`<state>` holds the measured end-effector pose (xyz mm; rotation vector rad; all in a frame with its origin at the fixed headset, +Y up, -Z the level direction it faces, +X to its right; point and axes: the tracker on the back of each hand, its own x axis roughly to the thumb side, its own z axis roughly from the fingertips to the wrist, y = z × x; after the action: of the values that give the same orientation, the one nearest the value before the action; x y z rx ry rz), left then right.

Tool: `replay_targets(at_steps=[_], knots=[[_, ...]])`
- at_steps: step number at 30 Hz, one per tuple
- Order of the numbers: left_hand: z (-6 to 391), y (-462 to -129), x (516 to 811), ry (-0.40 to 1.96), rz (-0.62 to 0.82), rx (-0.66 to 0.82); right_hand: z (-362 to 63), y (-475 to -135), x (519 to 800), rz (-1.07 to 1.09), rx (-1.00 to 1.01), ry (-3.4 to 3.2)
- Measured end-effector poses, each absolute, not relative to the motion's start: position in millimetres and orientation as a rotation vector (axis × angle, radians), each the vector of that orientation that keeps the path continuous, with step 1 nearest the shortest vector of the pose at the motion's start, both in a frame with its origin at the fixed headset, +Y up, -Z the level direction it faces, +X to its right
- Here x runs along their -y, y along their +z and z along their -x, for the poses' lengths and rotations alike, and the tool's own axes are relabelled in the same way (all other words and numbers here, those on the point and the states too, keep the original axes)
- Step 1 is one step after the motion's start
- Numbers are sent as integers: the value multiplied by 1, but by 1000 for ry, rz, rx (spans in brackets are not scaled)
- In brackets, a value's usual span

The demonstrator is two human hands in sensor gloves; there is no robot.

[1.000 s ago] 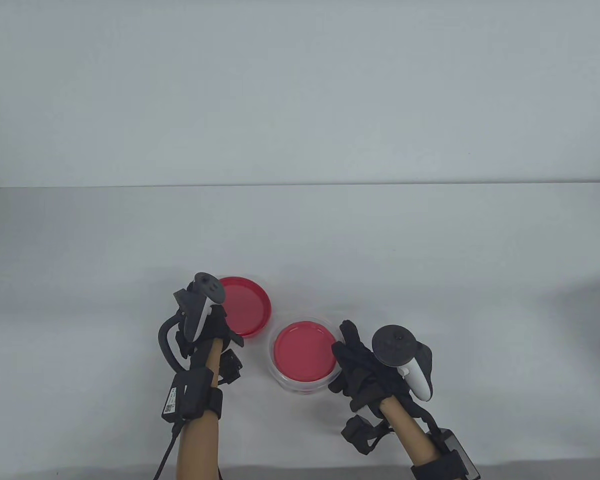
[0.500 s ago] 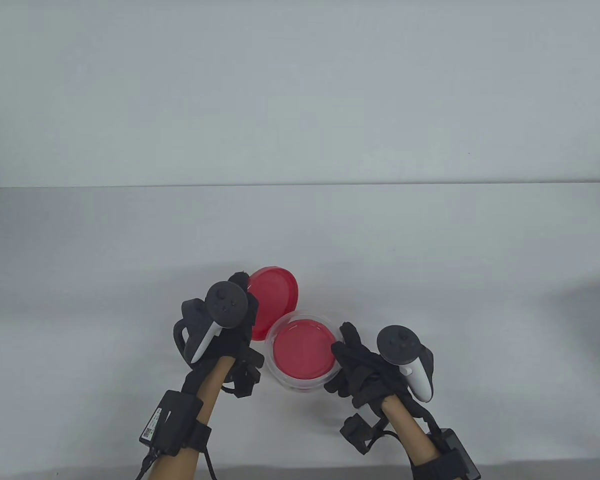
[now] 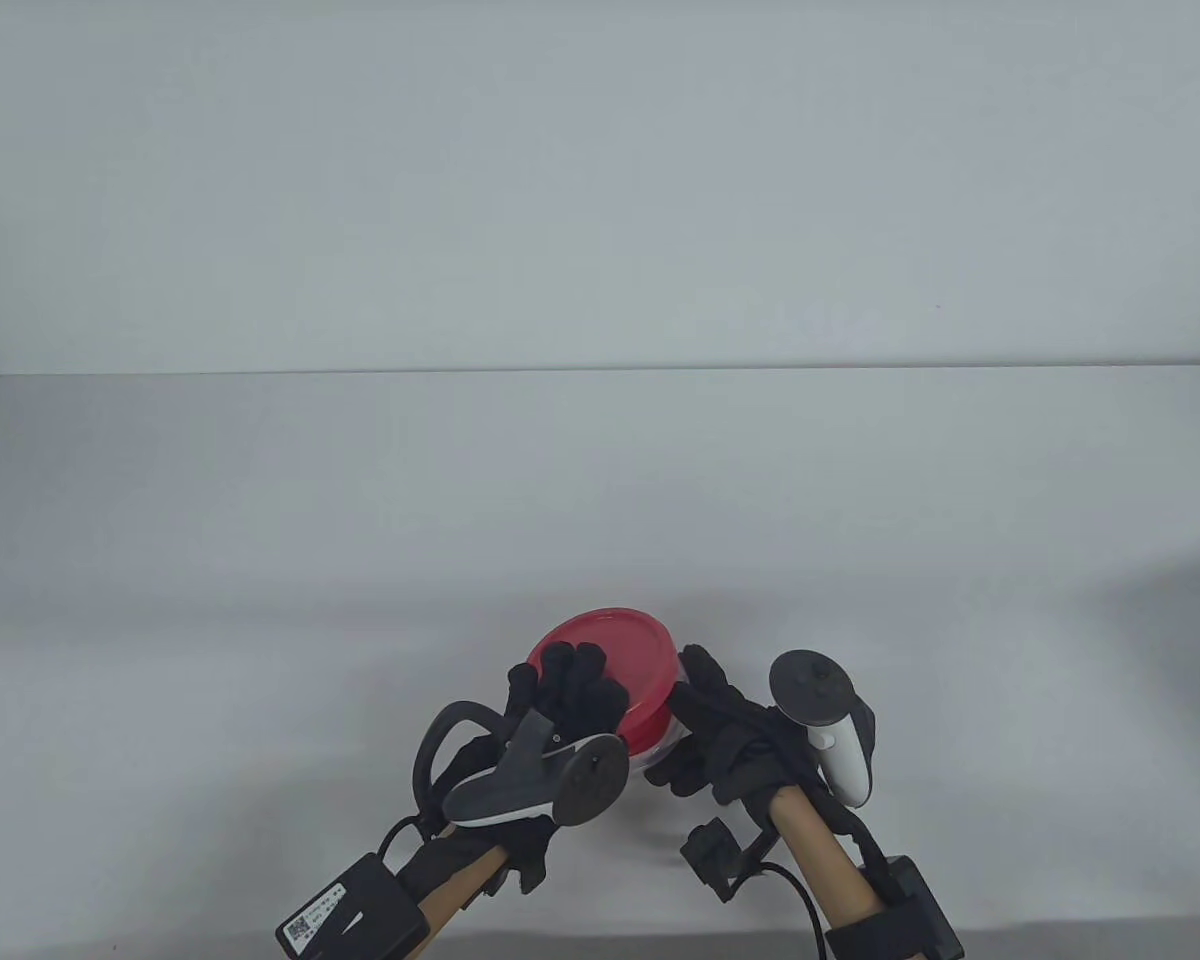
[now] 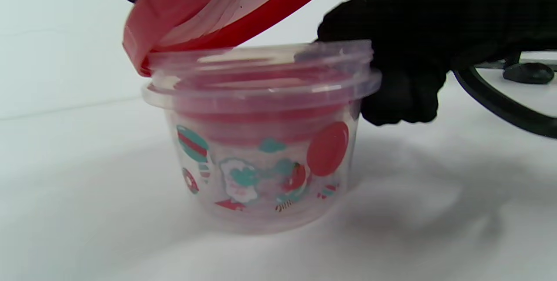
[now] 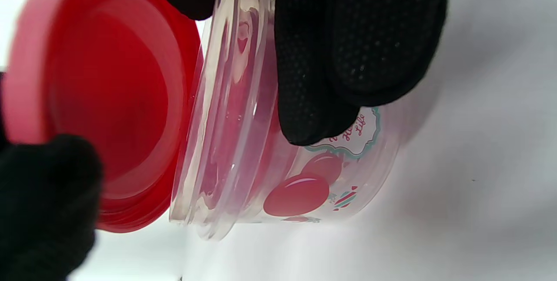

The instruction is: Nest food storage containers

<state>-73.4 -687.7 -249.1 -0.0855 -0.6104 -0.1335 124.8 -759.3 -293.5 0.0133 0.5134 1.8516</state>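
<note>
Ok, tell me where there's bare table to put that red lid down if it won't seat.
Bare white table runs from the left hand to the left edge, beyond the red lid to the far edge, and from the right hand to the right edge. It is crowded near the front edge: both hands flank the clear printed container, the lid tilted over its rim.

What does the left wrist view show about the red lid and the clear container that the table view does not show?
Only the left wrist view shows the red lid tilted, one edge at the rim, and the prints on the clear container. Only the table view shows both trackers and the left hand on top of the lid. Both show the right hand at the container's side.
</note>
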Motion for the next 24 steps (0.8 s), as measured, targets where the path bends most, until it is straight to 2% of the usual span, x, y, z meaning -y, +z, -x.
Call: replay_targets(at_steps=[9,16,24], knots=[[70,-245,705,-202,94,639,-131,-296,768,12,-587,1666],[67,-245,712,-226,114,653,-130,-295,760,45,-426,2034],[66,-244,715,-240,126,667,-133,-300,778,94,-528,1637]])
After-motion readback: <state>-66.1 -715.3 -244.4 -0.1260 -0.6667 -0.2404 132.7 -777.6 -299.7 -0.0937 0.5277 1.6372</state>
